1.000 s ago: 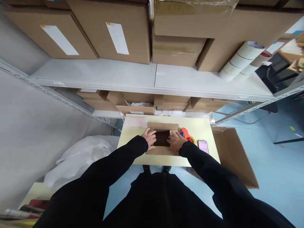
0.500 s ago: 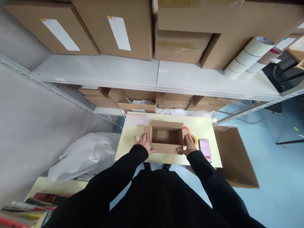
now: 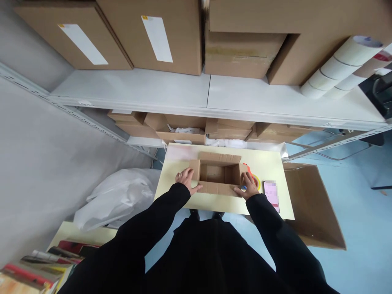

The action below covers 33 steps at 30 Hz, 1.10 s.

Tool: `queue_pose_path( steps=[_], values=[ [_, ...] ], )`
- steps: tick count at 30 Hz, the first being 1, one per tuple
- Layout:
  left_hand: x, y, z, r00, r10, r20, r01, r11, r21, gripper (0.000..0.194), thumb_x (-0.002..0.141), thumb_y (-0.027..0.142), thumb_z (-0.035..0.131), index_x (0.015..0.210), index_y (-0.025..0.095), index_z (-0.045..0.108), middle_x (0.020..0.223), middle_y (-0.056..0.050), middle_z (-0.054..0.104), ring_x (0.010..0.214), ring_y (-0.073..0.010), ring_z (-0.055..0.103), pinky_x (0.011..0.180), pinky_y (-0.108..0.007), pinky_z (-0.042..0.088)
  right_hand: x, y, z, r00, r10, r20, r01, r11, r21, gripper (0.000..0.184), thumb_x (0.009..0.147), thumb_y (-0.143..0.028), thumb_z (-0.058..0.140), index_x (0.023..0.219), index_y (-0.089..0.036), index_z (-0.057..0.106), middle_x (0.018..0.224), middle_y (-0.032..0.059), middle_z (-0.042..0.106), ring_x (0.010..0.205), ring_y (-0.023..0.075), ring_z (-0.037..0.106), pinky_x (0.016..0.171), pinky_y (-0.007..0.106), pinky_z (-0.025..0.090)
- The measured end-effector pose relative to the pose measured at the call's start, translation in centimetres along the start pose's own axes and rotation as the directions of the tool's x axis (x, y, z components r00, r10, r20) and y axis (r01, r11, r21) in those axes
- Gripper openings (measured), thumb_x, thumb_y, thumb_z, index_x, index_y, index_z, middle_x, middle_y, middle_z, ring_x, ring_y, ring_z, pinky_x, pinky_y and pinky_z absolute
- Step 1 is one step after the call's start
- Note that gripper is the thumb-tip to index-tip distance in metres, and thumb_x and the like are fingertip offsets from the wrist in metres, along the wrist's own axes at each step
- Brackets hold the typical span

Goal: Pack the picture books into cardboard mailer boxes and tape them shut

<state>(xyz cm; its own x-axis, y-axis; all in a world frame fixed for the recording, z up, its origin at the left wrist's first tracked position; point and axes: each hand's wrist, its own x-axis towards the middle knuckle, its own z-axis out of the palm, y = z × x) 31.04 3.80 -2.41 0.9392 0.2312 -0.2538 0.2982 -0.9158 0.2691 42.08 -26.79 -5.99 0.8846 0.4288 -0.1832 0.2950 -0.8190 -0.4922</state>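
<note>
A small cardboard box [image 3: 219, 188] stands on the pale yellow table with its top uncovered and its flaps folded outward. Its inside shows bare cardboard. At its left end, my left hand [image 3: 185, 179] holds the side flap under bent fingers, thumb stretched to the front corner. On the opposite end, my right hand [image 3: 248, 187] grips the right flap, thumb against the front flap. Just behind and beside that hand lie an orange tape dispenser [image 3: 248, 170] and a yellow-edged roll of tape [image 3: 257, 181], both partly covered. A phone [image 3: 271, 195] with a lit screen lies farther right.
Shelves [image 3: 171, 92] with cardboard boxes rise behind the table [image 3: 183, 202]. Rolls [image 3: 339, 69] are stacked on the upper shelf. A large uncovered carton [image 3: 315, 204] stands right of the table; a white plastic bag [image 3: 119, 196] and books [image 3: 43, 265] are at left.
My left hand has slid slightly left on the box's flap. My right hand keeps its place. The whole view has shifted a little, while the box stays put on the table.
</note>
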Motion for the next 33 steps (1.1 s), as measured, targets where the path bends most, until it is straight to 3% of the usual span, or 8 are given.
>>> queue_pose_path(
  steps=[4, 7, 11, 16, 22, 27, 33],
  values=[
    [0.7, -1.3, -1.1, 0.996, 0.018, -0.088, -0.019, 1.000, -0.015, 0.056, 0.071, 0.055, 0.047, 0.116, 0.022, 0.050, 0.128, -0.009, 0.044, 0.117, -0.0266, 0.039, 0.100, -0.043, 0.026, -0.2, 0.3, -0.7, 0.998, -0.030, -0.053, 0.029, 0.999, -0.014, 0.070, 0.071, -0.054, 0.047, 0.130, -0.019, 0.035, 0.142, 0.0118, 0.021, 0.128, 0.0326, 0.021, 0.101, 0.049, 0.024],
    [2.4, -3.2, -1.8, 0.995, 0.062, -0.075, -0.067, 0.996, -0.064, 0.041, 0.077, 0.045, 0.043, 0.108, 0.021, 0.056, 0.117, -0.006, 0.053, 0.109, -0.0216, 0.047, 0.096, -0.034, 0.034, -0.2, 0.1, -1.5, 0.997, -0.043, -0.064, 0.041, 0.999, -0.019, 0.063, 0.073, -0.053, 0.045, 0.126, -0.019, 0.042, 0.140, 0.0106, 0.025, 0.128, 0.0328, 0.022, 0.101, 0.050, 0.025],
    [5.7, -6.6, -2.4, 0.999, 0.043, 0.002, -0.043, 0.994, -0.104, 0.039, 0.081, 0.040, 0.037, 0.105, 0.018, 0.058, 0.108, -0.006, 0.060, 0.101, -0.0186, 0.054, 0.090, -0.029, 0.041, -0.4, -0.4, -3.1, 0.999, -0.035, -0.041, 0.034, 0.999, -0.036, 0.059, 0.073, -0.054, 0.046, 0.120, -0.019, 0.049, 0.135, 0.0107, 0.035, 0.126, 0.0350, 0.025, 0.098, 0.053, 0.030],
    [10.2, -11.2, -3.1, 0.985, -0.060, 0.162, 0.062, 0.998, -0.008, 0.041, 0.075, 0.039, 0.049, 0.107, 0.014, 0.058, 0.102, -0.008, 0.064, 0.096, -0.0189, 0.058, 0.086, -0.026, 0.043, -0.9, -1.0, -5.4, 0.995, -0.074, -0.062, 0.072, 0.997, -0.025, 0.051, 0.074, -0.050, 0.048, 0.115, -0.020, 0.053, 0.124, 0.0095, 0.049, 0.115, 0.0279, 0.045, 0.091, 0.045, 0.042],
    [17.0, -14.3, -4.0, 0.983, -0.110, 0.145, 0.098, 0.991, 0.091, 0.035, 0.080, 0.026, 0.044, 0.111, 0.014, 0.056, 0.112, -0.006, 0.060, 0.105, -0.0176, 0.054, 0.093, -0.027, 0.039, -2.1, -2.5, -6.9, 0.960, -0.063, -0.274, 0.054, 0.998, -0.041, 0.040, 0.076, -0.044, 0.049, 0.108, -0.022, 0.058, 0.111, 0.0059, 0.060, 0.100, 0.0232, 0.057, 0.080, 0.037, 0.050],
    [21.4, -14.9, -2.4, 0.978, -0.099, 0.185, 0.071, 0.986, 0.152, 0.036, 0.078, 0.021, 0.048, 0.113, 0.014, 0.056, 0.120, -0.009, 0.054, 0.109, -0.0225, 0.050, 0.093, -0.031, 0.039, -3.5, -3.5, -7.0, 0.903, -0.003, -0.430, -0.019, 0.999, -0.046, 0.030, 0.076, -0.040, 0.052, 0.100, -0.025, 0.061, 0.104, 0.0030, 0.063, 0.094, 0.0218, 0.059, 0.077, 0.033, 0.050],
    [22.1, -15.8, 0.1, 0.963, -0.090, 0.256, 0.037, 0.978, 0.207, 0.052, 0.068, 0.028, 0.062, 0.118, 0.020, 0.049, 0.126, -0.010, 0.046, 0.115, -0.0264, 0.043, 0.094, -0.038, 0.035, -4.8, -3.1, -6.9, 0.888, 0.039, -0.457, -0.099, 0.989, -0.108, 0.026, 0.075, -0.036, 0.054, 0.096, -0.023, 0.062, 0.102, 0.0038, 0.063, 0.091, 0.0236, 0.060, 0.073, 0.035, 0.049]
  ],
)
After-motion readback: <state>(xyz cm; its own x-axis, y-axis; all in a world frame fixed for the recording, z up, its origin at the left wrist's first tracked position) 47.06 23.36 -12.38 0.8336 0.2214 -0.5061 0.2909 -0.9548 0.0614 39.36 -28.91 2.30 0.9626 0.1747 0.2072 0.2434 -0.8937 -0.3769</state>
